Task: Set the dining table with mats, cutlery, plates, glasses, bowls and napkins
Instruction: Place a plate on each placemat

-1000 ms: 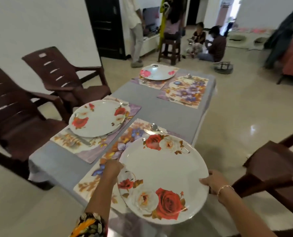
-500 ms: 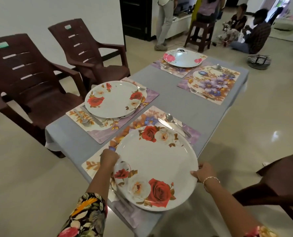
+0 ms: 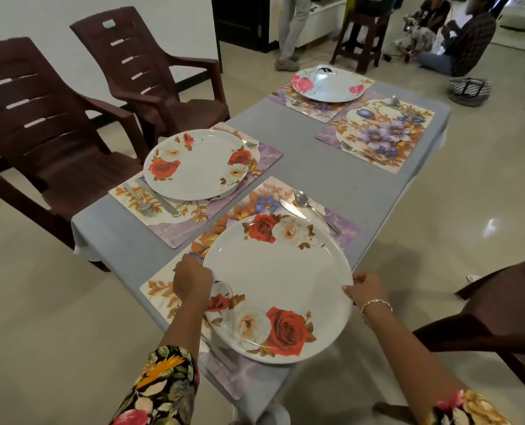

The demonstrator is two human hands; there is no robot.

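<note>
Your left grip (image 3: 193,279) and right grip (image 3: 366,288) pinch the plate (image 3: 278,286) by its rim, so lower it level and centred on the lower-centre mat (image 3: 160,289), beside the knife (image 3: 293,210).

I count four floral mats (image 3: 378,133), three plates (image 3: 193,167), three brown chairs (image 3: 55,118), one stool (image 3: 367,16), one grey table (image 3: 301,142), one left hand (image 3: 192,279), one right hand (image 3: 367,288), one spoon (image 3: 301,197) and one knife (image 3: 293,209) clear on the near mat, other cutlery too small to tally, and one striped bag (image 3: 468,90) on the floor.

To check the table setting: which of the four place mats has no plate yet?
The far right mat: only cutlery lies on it, while a plate sits over each of the others.
</note>
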